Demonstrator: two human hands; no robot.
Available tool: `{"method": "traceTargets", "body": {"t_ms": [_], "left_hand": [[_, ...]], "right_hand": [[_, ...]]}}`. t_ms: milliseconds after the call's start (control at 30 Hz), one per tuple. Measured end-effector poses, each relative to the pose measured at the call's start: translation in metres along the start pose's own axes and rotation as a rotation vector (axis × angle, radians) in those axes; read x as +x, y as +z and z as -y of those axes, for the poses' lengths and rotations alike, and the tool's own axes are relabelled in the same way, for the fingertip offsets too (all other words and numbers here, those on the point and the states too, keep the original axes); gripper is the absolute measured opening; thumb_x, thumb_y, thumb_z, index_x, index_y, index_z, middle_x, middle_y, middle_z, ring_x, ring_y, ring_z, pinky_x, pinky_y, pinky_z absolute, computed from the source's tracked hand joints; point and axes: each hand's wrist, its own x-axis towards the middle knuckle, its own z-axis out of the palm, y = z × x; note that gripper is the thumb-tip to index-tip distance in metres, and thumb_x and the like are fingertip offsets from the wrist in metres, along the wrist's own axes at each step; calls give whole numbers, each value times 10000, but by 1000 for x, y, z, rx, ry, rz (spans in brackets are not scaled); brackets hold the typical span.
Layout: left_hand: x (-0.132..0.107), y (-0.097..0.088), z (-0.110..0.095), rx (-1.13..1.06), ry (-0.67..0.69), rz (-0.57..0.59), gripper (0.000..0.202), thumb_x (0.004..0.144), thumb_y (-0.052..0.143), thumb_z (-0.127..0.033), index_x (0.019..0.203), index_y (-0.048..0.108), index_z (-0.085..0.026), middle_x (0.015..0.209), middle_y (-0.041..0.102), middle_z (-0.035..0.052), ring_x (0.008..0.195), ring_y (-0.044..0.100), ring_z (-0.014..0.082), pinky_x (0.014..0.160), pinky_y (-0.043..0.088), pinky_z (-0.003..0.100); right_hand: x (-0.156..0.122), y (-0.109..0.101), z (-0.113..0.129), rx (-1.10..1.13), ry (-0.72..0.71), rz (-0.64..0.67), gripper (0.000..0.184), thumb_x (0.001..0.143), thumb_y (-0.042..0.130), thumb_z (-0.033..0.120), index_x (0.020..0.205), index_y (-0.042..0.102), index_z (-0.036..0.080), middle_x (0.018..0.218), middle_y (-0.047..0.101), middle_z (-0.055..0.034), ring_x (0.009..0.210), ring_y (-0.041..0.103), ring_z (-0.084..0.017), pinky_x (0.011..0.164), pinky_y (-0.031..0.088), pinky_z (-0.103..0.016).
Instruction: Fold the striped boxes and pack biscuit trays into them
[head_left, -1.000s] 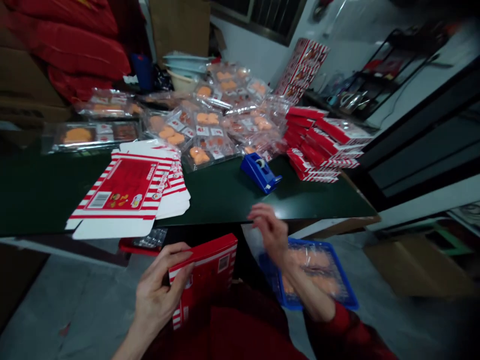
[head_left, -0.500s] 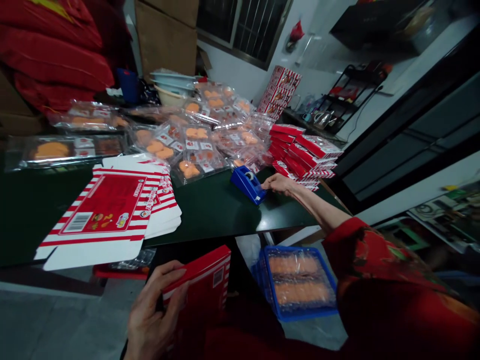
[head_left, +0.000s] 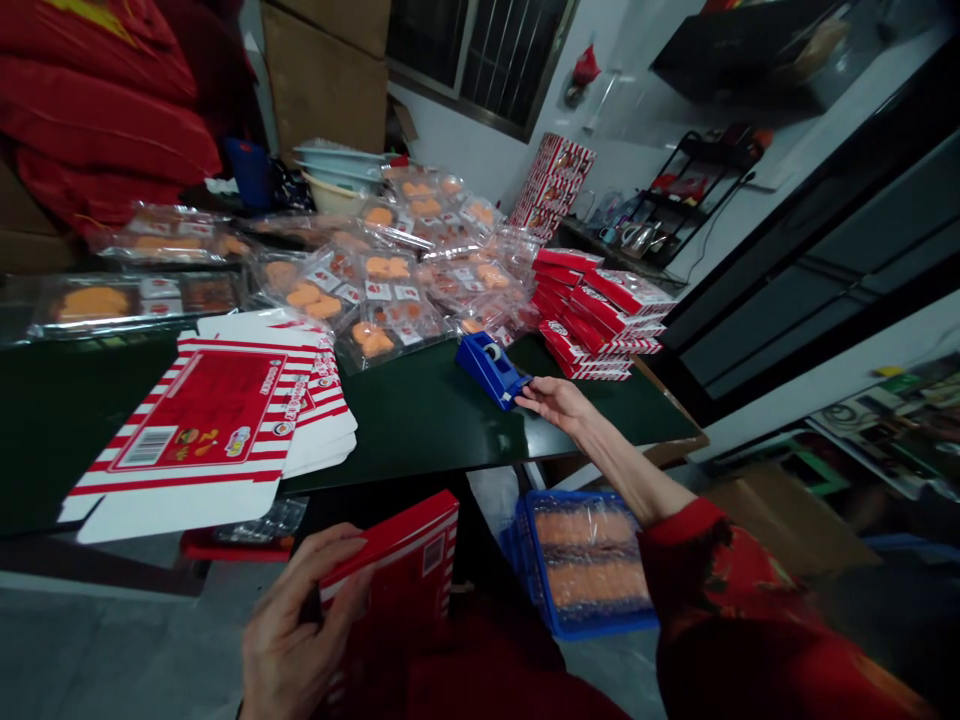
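My left hand (head_left: 304, 610) grips a red and white striped carton (head_left: 397, 570) at its upper left edge, holding it upright and slightly tilted below the table edge. My right hand (head_left: 555, 402) reaches out to the front end of a blue tape dispenser (head_left: 491, 370) on the table. Its thumb and fingers pinch at the cutter end, on the tape, which is barely visible. A roll of tape sits in the dispenser. Left of it lie flat, unfolded striped cartons (head_left: 202, 410) in a stack.
Clear packs of orange food (head_left: 390, 265) are heaped along the back of the dark green table (head_left: 405, 420). Filled red cartons (head_left: 600, 310) are stacked at the right. Below the table edge stands a blue crate (head_left: 600, 630) with wrapped orange food. A cardboard box (head_left: 787, 515) is at the right.
My right hand has shifted slightly down, staying at the dispenser's front end, with the fingers now lower and more extended. My left hand still holds the carton. The view has turned slightly.
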Motion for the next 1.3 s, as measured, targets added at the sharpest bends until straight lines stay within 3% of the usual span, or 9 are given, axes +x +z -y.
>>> {"method": "traceTargets", "body": {"t_ms": [167,267,367,533,633,733,833,1100,1300], "left_hand": [[0,0,1,13,-13,4,76,822,606,-264,875,640,-223,935,700,39,812,701,150,686,555,205],[0,3,-1,-39,-40,35,106,811,617,-271,900,637,-217,971,712,52,844,707,170,698,570,222],[-1,4,-4,-64,-107,70,153,813,618,-280,946,631,-205,1004,727,64,820,717,176,659,581,220],[1,0,-22,70,-104,-76,151,804,647,-257,942,644,-197,951,745,43,785,719,164,692,583,231],[5,3,-36,148,6,-183,146,795,647,-154,936,632,-189,965,738,40,831,713,157,743,576,239],[7,13,-45,193,201,-148,194,791,628,-84,957,618,-185,993,729,50,850,711,145,740,574,219],[4,25,-48,240,319,-112,187,800,613,-77,954,619,-184,988,729,67,831,717,147,689,584,202],[-5,31,-46,234,392,-102,220,789,624,-71,980,615,-179,1007,721,90,870,711,168,689,601,233],[-15,40,-37,217,425,-35,333,816,574,-66,1119,591,-203,1158,673,102,959,689,175,766,584,250]], "right_hand": [[-7,3,-18,63,-16,-30,245,822,575,77,602,493,149,629,561,23,639,579,-81,726,572,-301],[-1,5,-28,-11,50,-48,113,884,563,195,802,586,122,761,607,0,676,599,-97,652,551,-277],[1,8,-38,-103,76,-77,215,909,547,299,1024,585,122,915,619,-29,719,606,-108,616,528,-261],[-44,17,-41,-144,-15,-89,226,782,661,271,666,513,145,526,466,69,404,395,-38,344,288,-148],[-104,33,-35,-79,-61,91,270,722,691,341,637,505,166,497,473,68,389,405,-41,354,307,-158],[-161,54,-32,118,-20,498,266,752,662,405,693,546,173,547,510,53,390,421,-45,350,303,-165],[-185,71,-37,237,81,678,286,758,666,416,669,543,174,563,505,53,383,407,-37,329,273,-160],[-176,67,-46,184,237,647,349,688,721,436,608,513,167,513,462,74,363,350,-21,310,211,-151],[-177,67,-38,-122,72,522,367,685,683,449,530,478,187,412,396,81,340,281,-34,329,158,-195]]}}
